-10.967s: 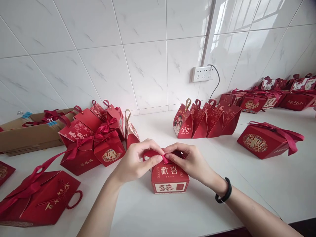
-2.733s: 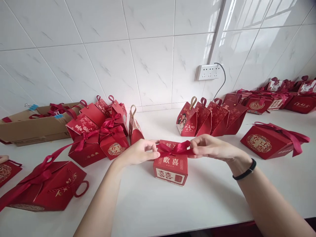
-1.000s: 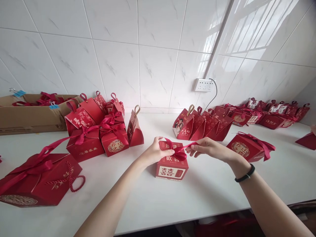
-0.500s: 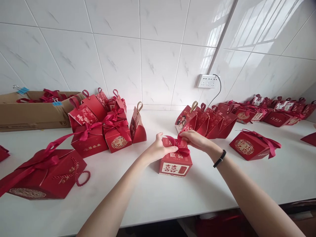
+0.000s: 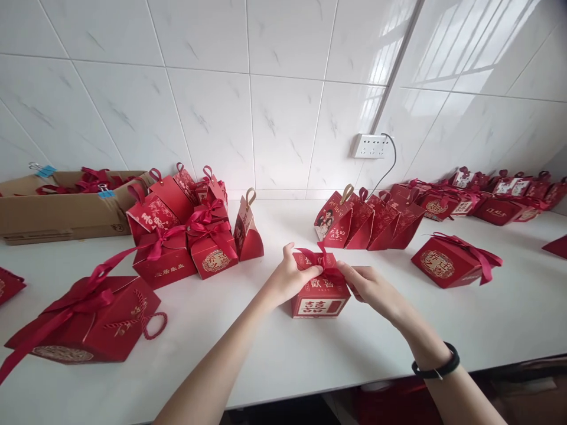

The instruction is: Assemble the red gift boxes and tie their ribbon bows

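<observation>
Across the white counter that runs along the tiled wall, red gift boxes stand in groups. At the far left lies a cardboard carton with red ribbons in it. A big flat red box with a cord handle lies at the near left, and behind it a cluster of ribboned boxes stands together. A row of handled bags leans near the wall socket, with a wide ribboned box to its right and more boxes lining the far right.

Near the middle of the counter sits a small red box with a ribbon bow on top. The left hand clasps the box's left side, thumb on the lid by the bow. The right hand rests against the box's right side, its fingers pinched on the bow's right end. A black band circles the right wrist.
</observation>
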`<state>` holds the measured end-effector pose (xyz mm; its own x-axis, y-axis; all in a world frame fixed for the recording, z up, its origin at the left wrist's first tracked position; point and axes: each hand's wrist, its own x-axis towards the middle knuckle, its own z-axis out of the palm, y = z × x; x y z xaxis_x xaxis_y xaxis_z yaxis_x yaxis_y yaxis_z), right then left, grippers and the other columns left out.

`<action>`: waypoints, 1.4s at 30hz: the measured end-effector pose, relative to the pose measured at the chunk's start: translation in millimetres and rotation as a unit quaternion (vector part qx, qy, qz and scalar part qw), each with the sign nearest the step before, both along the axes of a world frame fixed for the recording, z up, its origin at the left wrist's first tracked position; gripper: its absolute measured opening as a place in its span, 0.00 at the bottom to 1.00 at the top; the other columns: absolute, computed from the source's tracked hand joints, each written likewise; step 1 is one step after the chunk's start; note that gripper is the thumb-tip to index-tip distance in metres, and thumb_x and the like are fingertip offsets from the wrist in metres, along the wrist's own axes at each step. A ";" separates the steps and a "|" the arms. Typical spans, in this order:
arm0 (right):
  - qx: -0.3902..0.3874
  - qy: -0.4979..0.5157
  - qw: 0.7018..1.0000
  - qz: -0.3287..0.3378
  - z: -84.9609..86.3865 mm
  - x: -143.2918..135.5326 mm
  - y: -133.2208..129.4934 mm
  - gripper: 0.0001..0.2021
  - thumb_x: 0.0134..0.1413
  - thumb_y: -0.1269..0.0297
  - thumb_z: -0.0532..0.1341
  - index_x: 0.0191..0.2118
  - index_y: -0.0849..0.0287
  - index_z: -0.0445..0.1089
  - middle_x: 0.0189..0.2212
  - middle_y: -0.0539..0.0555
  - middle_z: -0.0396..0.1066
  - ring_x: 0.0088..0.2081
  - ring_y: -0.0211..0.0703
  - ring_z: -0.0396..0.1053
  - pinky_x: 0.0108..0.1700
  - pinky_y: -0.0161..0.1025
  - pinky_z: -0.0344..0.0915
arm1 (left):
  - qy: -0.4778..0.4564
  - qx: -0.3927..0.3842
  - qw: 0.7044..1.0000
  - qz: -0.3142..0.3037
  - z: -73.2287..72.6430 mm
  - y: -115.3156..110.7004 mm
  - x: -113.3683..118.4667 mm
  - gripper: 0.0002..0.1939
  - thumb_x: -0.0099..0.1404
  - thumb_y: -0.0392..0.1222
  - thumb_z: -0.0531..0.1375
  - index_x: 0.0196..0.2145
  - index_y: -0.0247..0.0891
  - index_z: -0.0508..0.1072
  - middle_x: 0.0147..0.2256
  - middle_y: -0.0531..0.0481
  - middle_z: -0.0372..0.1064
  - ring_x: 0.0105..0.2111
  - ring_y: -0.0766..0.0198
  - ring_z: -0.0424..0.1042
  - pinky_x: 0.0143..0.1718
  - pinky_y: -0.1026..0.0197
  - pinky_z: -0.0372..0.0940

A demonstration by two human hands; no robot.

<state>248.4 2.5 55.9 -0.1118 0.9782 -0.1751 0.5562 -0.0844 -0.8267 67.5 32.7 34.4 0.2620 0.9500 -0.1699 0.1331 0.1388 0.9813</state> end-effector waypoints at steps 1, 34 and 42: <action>-0.002 -0.010 1.000 -0.002 1.0 -0.8 0.8 0.28 0.49 0.36 0.49 0.18 0.56 0.46 0.16 0.46 0.44 0.20 0.34 0.43 0.24 0.37 0.42 | 0.005 0.003 1.000 0.004 0.9 -0.5 0.8 0.53 0.52 0.55 0.64 0.63 0.39 0.34 0.43 0.42 0.72 0.42 0.51 0.72 0.46 0.51 0.61; -0.069 0.468 0.880 0.041 -41.0 0.9 1.8 0.20 0.41 0.57 0.64 0.19 0.57 0.51 0.16 0.42 0.47 0.20 0.29 0.46 0.25 0.33 0.49 | -0.074 0.147 0.978 0.127 -24.0 -40.3 -7.0 0.20 0.57 0.56 0.56 0.22 0.38 0.55 0.20 0.58 0.53 0.21 0.71 0.55 0.23 0.68 0.53; -0.044 0.499 0.865 -0.018 -47.9 -8.2 -3.3 0.22 0.40 0.55 0.63 0.18 0.56 0.47 0.16 0.42 0.43 0.19 0.30 0.42 0.22 0.33 0.46 | -0.104 0.133 0.972 0.163 -28.6 -37.4 -1.0 0.21 0.56 0.59 0.57 0.23 0.38 0.56 0.22 0.56 0.57 0.23 0.70 0.60 0.25 0.67 0.58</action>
<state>240.2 -0.8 8.1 -0.2189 0.9722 -0.0826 -0.4348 -0.1730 -0.8837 66.5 -4.7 5.8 -0.0579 0.9914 0.1175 -0.0815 -0.1220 0.9892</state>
